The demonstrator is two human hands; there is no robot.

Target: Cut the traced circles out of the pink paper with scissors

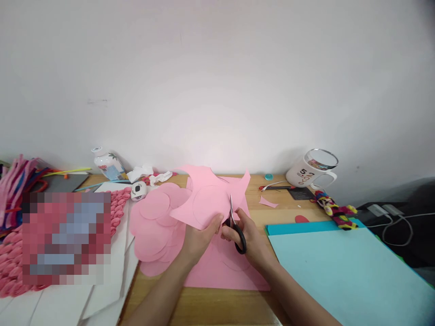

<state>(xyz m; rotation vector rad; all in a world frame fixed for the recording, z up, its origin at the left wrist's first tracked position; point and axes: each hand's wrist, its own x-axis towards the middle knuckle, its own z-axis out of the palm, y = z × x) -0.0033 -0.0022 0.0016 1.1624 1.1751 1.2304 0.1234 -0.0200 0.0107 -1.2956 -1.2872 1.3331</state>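
My left hand (199, 240) pinches the near edge of a pink paper sheet (204, 199) and holds it lifted above the desk. A circle outline shows on that sheet. My right hand (249, 235) grips black-handled scissors (235, 224), whose blades point up into the paper's edge. Under both hands lies a larger pink sheet (220, 267). Several cut pink paper circles (156, 226) are piled just left of my left hand.
Light blue paper sheets (343, 271) cover the right side of the wooden desk (217, 308). A white mug (312, 170) lies tipped at the back right, a small bottle (107, 164) at the back left. White sheets (102, 290) and pink yarn (117, 203) sit left.
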